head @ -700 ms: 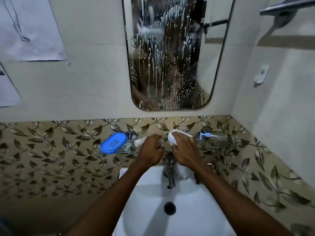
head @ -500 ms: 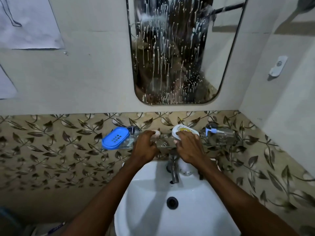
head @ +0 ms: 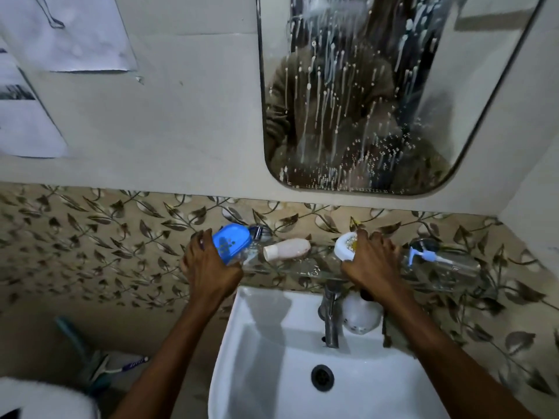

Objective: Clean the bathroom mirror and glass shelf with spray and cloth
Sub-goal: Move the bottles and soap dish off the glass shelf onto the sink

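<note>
The blue soap box (head: 231, 243), untouched before, is now gripped by the left hand (head: 208, 267) at the left end of the glass shelf (head: 302, 269), while a white dish (head: 344, 246) is held by the right hand (head: 373, 264), so the shelf is probably being cleared.

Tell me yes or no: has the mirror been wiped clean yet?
No. The mirror is covered in white streaks and droplets of spray running down the glass, and neither hand is on it.

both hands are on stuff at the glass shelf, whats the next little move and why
Probably lift both items clear of the glass shelf. The left hand grips the blue soap case, the right hand holds the white round container. A tube and clear pump bottle also lie there, so the shelf can't be wiped yet.
</note>
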